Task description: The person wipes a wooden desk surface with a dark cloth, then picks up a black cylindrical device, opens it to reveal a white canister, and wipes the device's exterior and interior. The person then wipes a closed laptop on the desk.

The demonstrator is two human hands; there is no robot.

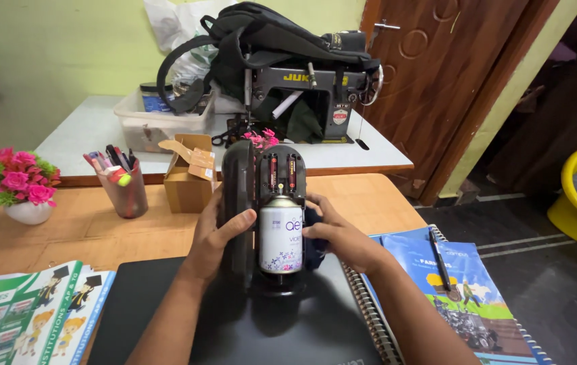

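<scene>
Dispenser (261,203), dark and opened up, is held upright over the closed laptop (248,324) on the table (99,223); left hand (214,236) grip clamped on its side, right hand (339,236) closed round the other. White spray can (280,236) sits inside.

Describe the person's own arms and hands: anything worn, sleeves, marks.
Both forearms are bare as far as the picture shows, with no sleeves in view. The left hand and right hand wear no gloves, and no rings, watch or bracelet can be seen. No markings are visible.
</scene>
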